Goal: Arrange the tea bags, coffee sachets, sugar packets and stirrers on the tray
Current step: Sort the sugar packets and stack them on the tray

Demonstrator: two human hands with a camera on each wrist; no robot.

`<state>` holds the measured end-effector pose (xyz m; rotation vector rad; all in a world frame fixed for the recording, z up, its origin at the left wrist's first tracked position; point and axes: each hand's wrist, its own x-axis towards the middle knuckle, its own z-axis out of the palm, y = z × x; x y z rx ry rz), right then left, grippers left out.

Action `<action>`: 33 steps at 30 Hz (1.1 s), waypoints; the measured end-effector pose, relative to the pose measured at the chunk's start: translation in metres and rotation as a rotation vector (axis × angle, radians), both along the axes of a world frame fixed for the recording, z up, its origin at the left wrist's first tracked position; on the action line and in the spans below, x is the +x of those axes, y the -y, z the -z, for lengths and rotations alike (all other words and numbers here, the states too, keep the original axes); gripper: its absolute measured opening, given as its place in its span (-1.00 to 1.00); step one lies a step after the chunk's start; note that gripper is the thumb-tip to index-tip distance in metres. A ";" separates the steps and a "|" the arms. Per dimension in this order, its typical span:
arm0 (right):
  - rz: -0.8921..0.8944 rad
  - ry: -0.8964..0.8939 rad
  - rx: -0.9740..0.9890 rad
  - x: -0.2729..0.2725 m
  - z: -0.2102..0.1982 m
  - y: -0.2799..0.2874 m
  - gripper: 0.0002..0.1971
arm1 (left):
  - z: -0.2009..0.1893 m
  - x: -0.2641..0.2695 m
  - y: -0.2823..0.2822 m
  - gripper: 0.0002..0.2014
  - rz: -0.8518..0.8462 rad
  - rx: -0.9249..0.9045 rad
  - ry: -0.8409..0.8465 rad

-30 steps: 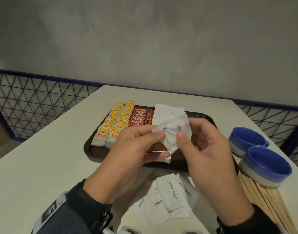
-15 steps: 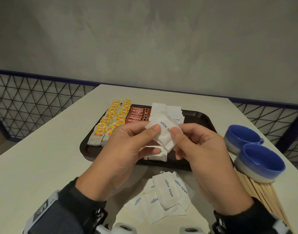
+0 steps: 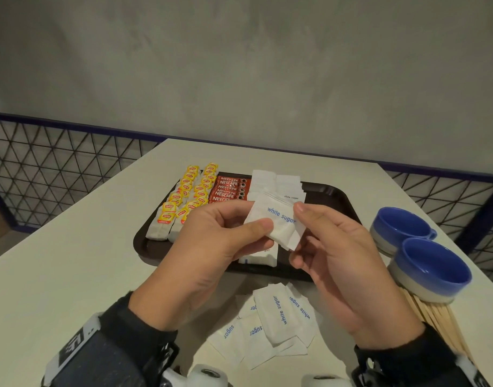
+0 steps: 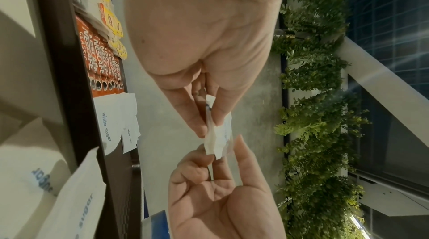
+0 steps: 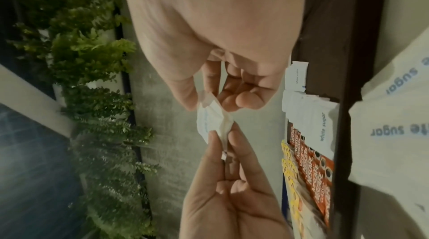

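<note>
Now that both hands, left hand [image 3: 212, 247] and right hand [image 3: 337, 263], have turned the pinched sugar packet [image 3: 276, 222] label-up over the tray [image 3: 340, 196], it looks ready to join the sugar row.

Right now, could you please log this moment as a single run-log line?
left hand: pinches sugar packet | right hand: pinches same packet | tray: tea bags, coffee sachets placed | loose packets: on table
</note>
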<state>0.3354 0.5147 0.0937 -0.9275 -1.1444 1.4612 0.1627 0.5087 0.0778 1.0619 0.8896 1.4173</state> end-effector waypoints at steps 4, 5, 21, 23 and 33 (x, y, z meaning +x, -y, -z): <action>-0.015 0.005 -0.014 0.002 0.001 -0.002 -0.81 | -0.001 0.001 0.001 -0.70 -0.006 -0.015 0.011; -0.009 0.007 -0.013 0.003 0.001 -0.002 -0.78 | -0.001 0.001 0.001 -0.74 -0.010 -0.020 0.011; 0.005 0.272 0.092 0.010 -0.002 -0.004 -0.89 | 0.000 -0.002 0.000 -0.74 0.007 -0.090 -0.016; -0.024 0.426 0.152 0.016 -0.014 -0.001 -0.92 | -0.001 0.000 0.001 -0.73 0.007 -0.114 -0.019; -0.010 1.049 0.150 0.028 -0.054 -0.112 -0.88 | -0.013 -0.009 -0.002 -0.71 -0.099 -0.153 0.086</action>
